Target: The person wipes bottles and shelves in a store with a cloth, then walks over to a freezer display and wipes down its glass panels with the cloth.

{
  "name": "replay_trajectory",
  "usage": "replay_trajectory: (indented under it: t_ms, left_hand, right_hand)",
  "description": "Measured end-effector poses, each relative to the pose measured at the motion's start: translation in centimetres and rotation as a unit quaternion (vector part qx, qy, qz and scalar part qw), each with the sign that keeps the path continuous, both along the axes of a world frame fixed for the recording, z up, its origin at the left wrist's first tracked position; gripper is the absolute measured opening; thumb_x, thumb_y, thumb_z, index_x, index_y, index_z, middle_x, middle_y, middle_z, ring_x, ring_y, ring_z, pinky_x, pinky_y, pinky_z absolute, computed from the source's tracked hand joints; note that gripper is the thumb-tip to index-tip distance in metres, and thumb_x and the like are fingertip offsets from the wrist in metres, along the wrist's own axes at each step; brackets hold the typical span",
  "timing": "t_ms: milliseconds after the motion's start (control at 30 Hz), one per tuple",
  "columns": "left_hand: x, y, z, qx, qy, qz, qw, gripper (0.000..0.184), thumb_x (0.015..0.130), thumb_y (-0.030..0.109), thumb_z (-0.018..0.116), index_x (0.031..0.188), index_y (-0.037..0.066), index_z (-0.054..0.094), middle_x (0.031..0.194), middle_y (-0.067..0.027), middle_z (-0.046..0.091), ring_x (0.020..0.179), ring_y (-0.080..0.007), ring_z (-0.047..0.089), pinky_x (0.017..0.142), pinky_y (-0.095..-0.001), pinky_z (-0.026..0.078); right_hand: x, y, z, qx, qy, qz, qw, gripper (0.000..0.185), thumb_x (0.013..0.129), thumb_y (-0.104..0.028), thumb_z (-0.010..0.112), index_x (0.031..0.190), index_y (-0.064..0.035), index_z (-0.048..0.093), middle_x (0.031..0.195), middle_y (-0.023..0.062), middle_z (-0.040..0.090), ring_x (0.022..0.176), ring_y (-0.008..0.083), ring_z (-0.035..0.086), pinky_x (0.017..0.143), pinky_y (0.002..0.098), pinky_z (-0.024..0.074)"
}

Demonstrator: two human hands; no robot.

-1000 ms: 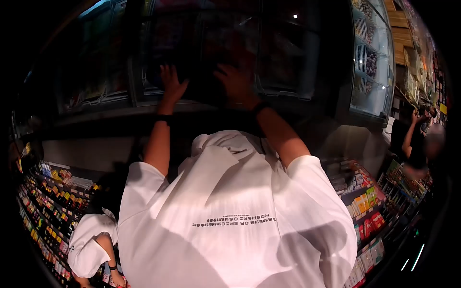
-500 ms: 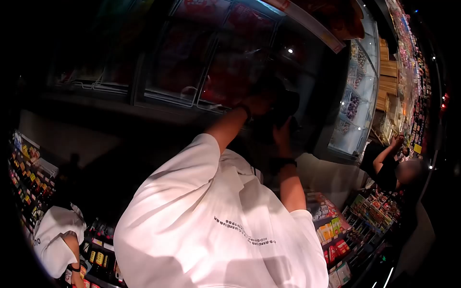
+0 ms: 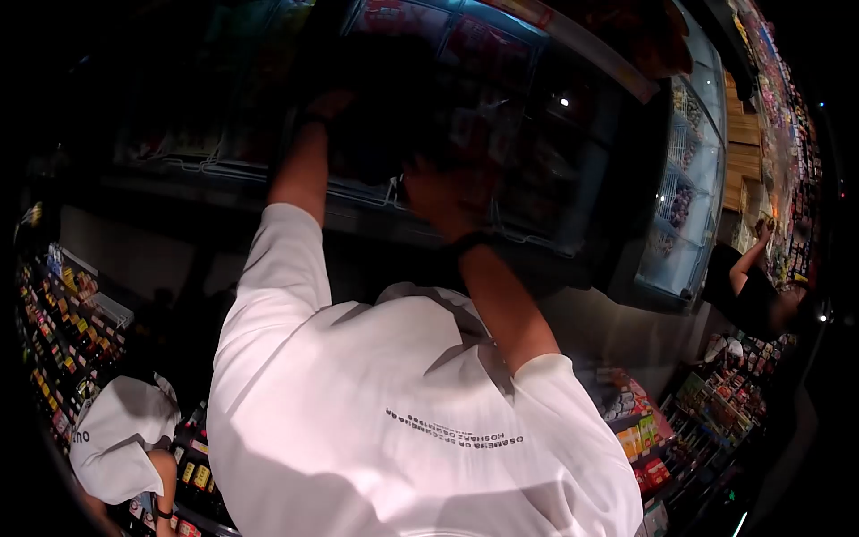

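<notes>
Both arms reach forward over a dark glass-front freezer case with wire racks. My left hand is in shadow at the left side of a large black shape. My right hand is below and to the right of that shape, fingers bent up toward it. The shape moves with both hands, but its kind is lost in the dark. Fingers of both hands are mostly hidden by shadow. Behind the shape, red packages show dimly through the glass.
A lit chiller with wire baskets stands on the right. A person in dark clothing reaches to shelves there. At lower left a person in white stands by bottle shelves. Boxed goods line the lower right.
Both hands and the black shape have moved left along the freezer case. My left arm now reaches farther up and left, and my right arm has swung left across the front.
</notes>
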State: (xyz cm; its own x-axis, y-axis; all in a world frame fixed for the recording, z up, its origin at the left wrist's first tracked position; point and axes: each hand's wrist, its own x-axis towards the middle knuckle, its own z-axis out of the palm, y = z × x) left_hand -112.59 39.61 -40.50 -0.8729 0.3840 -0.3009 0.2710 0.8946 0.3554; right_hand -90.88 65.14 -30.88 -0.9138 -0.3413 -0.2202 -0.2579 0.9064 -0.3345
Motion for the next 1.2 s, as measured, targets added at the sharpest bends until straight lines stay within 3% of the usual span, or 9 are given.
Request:
replay_trajectory:
  t_ms: [67, 267, 733, 800, 867, 900, 967, 1067, 1200]
  left_hand:
    - [4.5, -1.1, 2.5, -0.112, 0.037, 0.019, 0.993, 0.060, 0.102, 0.046, 0.037, 0.150, 0.011, 0.037, 0.149, -0.0238, 0.039, 0.131, -0.0449, 0.044, 0.111, -0.0529, 0.031]
    - [18.0, -2.8, 0.4, -0.005, 0.166, 0.322, 0.932, 0.075, 0.102, 0.050, 0.037, 0.154, -0.001, 0.017, 0.159, -0.0265, 0.015, 0.147, -0.0419, 0.017, 0.117, -0.0547, 0.019]
    - [32.6, 11.6, -0.9, -0.082, 0.053, 0.268, 0.959, 0.082, 0.102, 0.047, 0.040, 0.152, -0.008, 0.006, 0.160, -0.0293, 0.000, 0.149, -0.0427, 0.005, 0.118, -0.0580, 0.011]
    - [33.9, 14.9, -2.6, -0.066, 0.156, 0.186, 0.968, 0.080, 0.101, 0.047, 0.040, 0.147, -0.015, 0.020, 0.154, -0.0388, 0.012, 0.145, -0.0513, 0.012, 0.116, -0.0633, 0.013]
    - [34.1, 20.2, -1.1, -0.277, -0.014, 0.016, 0.961, 0.079, 0.099, 0.047, 0.039, 0.137, -0.021, 0.036, 0.145, -0.0460, 0.026, 0.139, -0.0580, 0.022, 0.112, -0.0683, 0.015]
    - [34.5, 24.2, 3.1, -0.254, -0.114, 0.042, 0.959, 0.080, 0.097, 0.050, 0.038, 0.143, -0.015, 0.032, 0.151, -0.0381, 0.024, 0.139, -0.0589, 0.020, 0.115, -0.0641, 0.013]
    - [34.9, 27.1, -3.2, -0.228, -0.101, -0.088, 0.964, 0.043, 0.090, 0.041, 0.049, 0.111, 0.011, 0.072, 0.125, -0.0219, 0.063, 0.120, -0.0382, 0.057, 0.106, -0.0564, 0.037]
    - [36.6, 38.8, 7.0, -0.150, -0.130, -0.141, 0.970, 0.035, 0.091, 0.034, 0.051, 0.104, 0.010, 0.073, 0.111, -0.0197, 0.069, 0.103, -0.0352, 0.066, 0.087, -0.0508, 0.051]
    - [38.7, 49.8, 8.4, 0.034, -0.034, -0.185, 0.982, 0.030, 0.091, 0.030, 0.055, 0.093, 0.005, 0.073, 0.098, -0.0193, 0.070, 0.093, -0.0378, 0.067, 0.079, -0.0511, 0.053]
  right_hand:
    - [0.7, -1.0, -0.3, -0.069, 0.015, 0.052, 0.996, 0.041, 0.084, -0.020, 0.061, 0.119, 0.0009, 0.061, 0.139, 0.0209, 0.046, 0.128, 0.0361, 0.046, 0.104, 0.0493, 0.0418]
    - [4.2, -0.5, -1.6, -0.045, -0.077, 0.172, 0.981, 0.020, 0.081, -0.016, 0.061, 0.092, -0.0017, 0.071, 0.120, 0.0188, 0.059, 0.112, 0.0335, 0.057, 0.094, 0.0427, 0.0501]
    - [15.0, 16.3, -3.5, -0.166, -0.058, 0.056, 0.983, 0.021, 0.084, -0.023, 0.061, 0.078, -0.0044, 0.070, 0.097, 0.0168, 0.062, 0.093, 0.0323, 0.062, 0.084, 0.0451, 0.0500]
    - [16.2, 20.4, -3.0, -0.135, -0.020, 0.049, 0.989, 0.021, 0.086, -0.023, 0.059, 0.084, -0.0042, 0.069, 0.095, 0.0159, 0.062, 0.092, 0.0324, 0.061, 0.083, 0.0449, 0.0504]
    - [18.2, 24.4, -4.6, -0.145, 0.013, 0.015, 0.989, 0.023, 0.087, -0.024, 0.059, 0.085, -0.0033, 0.068, 0.095, 0.0164, 0.062, 0.091, 0.0328, 0.061, 0.082, 0.0441, 0.0501]
    - [19.0, 26.5, -3.5, -0.128, 0.007, -0.015, 0.992, 0.024, 0.088, -0.025, 0.058, 0.085, -0.0027, 0.068, 0.094, 0.0172, 0.062, 0.092, 0.0336, 0.060, 0.083, 0.0446, 0.0497]
    - [20.3, 30.6, -3.3, -0.109, 0.010, -0.045, 0.993, 0.026, 0.089, -0.026, 0.058, 0.085, -0.0022, 0.067, 0.094, 0.0180, 0.062, 0.093, 0.0344, 0.059, 0.083, 0.0451, 0.0493]
    - [24.2, 36.6, -5.7, -0.077, 0.117, -0.151, 0.978, 0.027, 0.091, -0.027, 0.057, 0.088, -0.0008, 0.064, 0.097, 0.0197, 0.060, 0.095, 0.0358, 0.058, 0.085, 0.0473, 0.0478]
    - [27.9, 42.0, -4.1, 0.026, 0.122, -0.289, 0.949, 0.026, 0.091, -0.027, 0.057, 0.099, -0.0014, 0.059, 0.103, 0.0213, 0.057, 0.102, 0.0377, 0.054, 0.093, 0.0493, 0.0436]
